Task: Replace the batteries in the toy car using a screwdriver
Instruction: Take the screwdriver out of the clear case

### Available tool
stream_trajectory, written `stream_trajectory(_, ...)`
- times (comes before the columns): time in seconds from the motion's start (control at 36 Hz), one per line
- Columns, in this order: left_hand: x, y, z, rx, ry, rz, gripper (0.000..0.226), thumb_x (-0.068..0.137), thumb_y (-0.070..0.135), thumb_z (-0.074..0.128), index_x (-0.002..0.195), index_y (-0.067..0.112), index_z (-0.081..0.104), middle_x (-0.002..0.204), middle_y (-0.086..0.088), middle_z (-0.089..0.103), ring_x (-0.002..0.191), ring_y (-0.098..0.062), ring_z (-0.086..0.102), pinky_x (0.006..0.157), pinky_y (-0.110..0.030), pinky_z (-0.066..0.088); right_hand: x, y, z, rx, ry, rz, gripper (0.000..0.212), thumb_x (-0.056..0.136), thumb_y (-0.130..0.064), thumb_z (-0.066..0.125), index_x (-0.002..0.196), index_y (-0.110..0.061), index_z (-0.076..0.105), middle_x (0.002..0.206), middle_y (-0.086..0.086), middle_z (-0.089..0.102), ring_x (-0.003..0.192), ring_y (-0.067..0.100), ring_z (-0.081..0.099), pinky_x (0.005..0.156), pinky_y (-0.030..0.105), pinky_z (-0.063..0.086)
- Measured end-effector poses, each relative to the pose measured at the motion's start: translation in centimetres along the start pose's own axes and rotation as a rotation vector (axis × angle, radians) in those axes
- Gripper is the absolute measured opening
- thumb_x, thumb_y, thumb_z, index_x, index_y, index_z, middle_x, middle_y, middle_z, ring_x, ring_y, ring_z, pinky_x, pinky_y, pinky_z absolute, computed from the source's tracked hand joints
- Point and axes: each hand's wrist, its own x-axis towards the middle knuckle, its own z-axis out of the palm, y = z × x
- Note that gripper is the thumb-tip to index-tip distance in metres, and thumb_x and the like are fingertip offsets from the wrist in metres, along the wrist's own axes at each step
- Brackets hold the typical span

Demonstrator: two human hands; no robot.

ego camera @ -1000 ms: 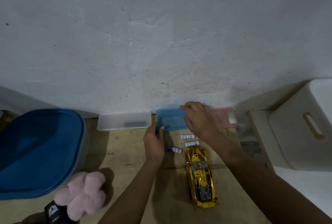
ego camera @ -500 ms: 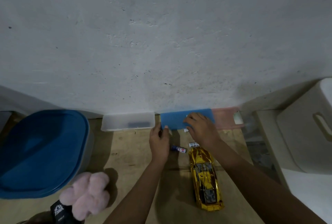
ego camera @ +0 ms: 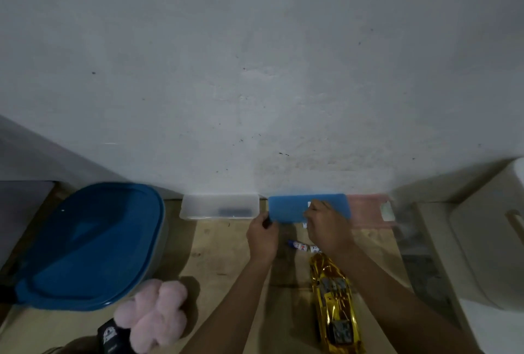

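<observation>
Against the wall, blue lid [ego camera: 289,207] now seated level over pink box [ego camera: 368,209], gripped by left hand [ego camera: 262,236] and right hand [ego camera: 326,228]; battery [ego camera: 302,246], toy car [ego camera: 336,305] just behind.

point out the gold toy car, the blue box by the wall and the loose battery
gold toy car [ego camera: 334,305], head view, middle of its body
blue box [ego camera: 286,207], head view, left part of its lid
loose battery [ego camera: 300,245], head view, its midsection
</observation>
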Motion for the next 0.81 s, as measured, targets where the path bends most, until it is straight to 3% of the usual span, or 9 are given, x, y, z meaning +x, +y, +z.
stream_trajectory(0.08,0.0,-0.1,-2.0,0.001,-0.058,0.022,0.020,0.090,0.005,0.055,0.105,0.011,0.066,0.095,0.003,0.064,0.089,-0.011,0.060,0.063,-0.007,0.041,-0.1,-0.8,-0.4,-0.003,-0.052,0.058,0.032,0.092,-0.015,0.046,0.121,-0.012,0.059,0.128,0.000,0.048,0.120,0.016,0.045,0.093,0.031,0.044)
stream_trajectory(0.22,0.2,-1.0,-8.4,-0.074,0.116,0.103,0.020,0.091,0.004,0.055,0.107,0.012,0.064,0.102,0.001,0.062,0.095,-0.014,0.059,0.079,-0.017,0.042,0.3,-3.4,-1.0,-0.135,-0.078,0.037,0.029,0.091,-0.021,0.043,0.113,-0.011,0.059,0.121,0.006,0.053,0.115,0.023,0.049,0.093,0.034,0.041)
stream_trajectory(0.28,0.6,-2.1,-11.4,-0.076,0.207,0.157,0.027,0.091,0.002,0.054,0.116,0.010,0.059,0.112,-0.002,0.057,0.101,-0.015,0.056,0.084,-0.019,0.043,0.5,-5.6,-0.4,-0.138,-0.019,-0.044,0.025,0.085,-0.016,0.050,0.105,-0.008,0.064,0.109,0.010,0.060,0.107,0.029,0.055,0.088,0.037,0.043)
stream_trajectory(0.36,1.8,-3.5,-14.9,-0.011,0.233,0.145,0.046,0.093,0.009,0.054,0.137,0.007,0.042,0.134,-0.008,0.047,0.121,-0.022,0.047,0.103,-0.036,0.040,1.1,-9.3,0.7,-0.068,0.032,-0.134,0.019,0.071,-0.008,0.062,0.088,-0.006,0.069,0.094,0.013,0.066,0.091,0.034,0.063,0.075,0.039,0.050)
stream_trajectory(0.44,3.6,-5.2,-16.4,0.033,0.119,0.132,0.062,0.091,0.014,0.057,0.145,0.009,0.027,0.140,-0.009,0.044,0.129,-0.024,0.043,0.109,-0.041,0.036,2.4,-13.1,1.8,-0.076,-0.002,-0.227,0.030,0.072,-0.007,0.058,0.101,-0.008,0.066,0.103,0.011,0.064,0.097,0.032,0.060,0.081,0.038,0.048)
stream_trajectory(0.53,5.6,-7.3,-16.5,0.069,0.060,0.063,0.066,0.084,0.029,0.060,0.140,0.014,0.030,0.129,-0.012,0.051,0.119,-0.028,0.050,0.103,-0.050,0.041,4.1,-15.3,3.0,-0.062,-0.009,-0.242,0.048,0.066,-0.004,0.066,0.113,-0.010,0.062,0.111,0.012,0.063,0.102,0.031,0.062,0.081,0.042,0.051)
stream_trajectory(0.61,7.3,-9.1,-16.3,0.043,0.005,0.051,0.061,0.080,0.031,0.057,0.135,0.015,0.036,0.122,-0.012,0.054,0.113,-0.026,0.053,0.101,-0.051,0.042,5.4,-16.6,4.0,-0.113,-0.087,-0.221,0.054,0.088,-0.009,0.048,0.140,-0.013,0.034,0.146,0.011,0.035,0.134,0.028,0.033,0.105,0.041,0.033)
stream_trajectory(0.67,7.5,-8.6,-16.3,0.012,-0.045,0.080,0.059,0.082,0.028,0.055,0.137,0.020,0.036,0.121,-0.006,0.055,0.112,-0.022,0.054,0.102,-0.049,0.043,6.0,-17.1,4.5,-0.150,-0.116,-0.185,0.054,0.092,-0.014,0.041,0.144,-0.016,0.025,0.150,0.009,0.025,0.137,0.026,0.024,0.107,0.040,0.028)
stream_trajectory(0.81,8.2,-8.5,-15.8,-0.092,-0.022,0.094,0.054,0.085,0.028,0.057,0.136,0.026,0.039,0.129,-0.006,0.053,0.120,-0.022,0.051,0.105,-0.049,0.039,7.0,-17.1,4.4,-0.167,-0.139,-0.181,0.052,0.092,-0.027,0.044,0.141,-0.016,0.031,0.147,0.008,0.032,0.134,0.027,0.029,0.107,0.037,0.026)
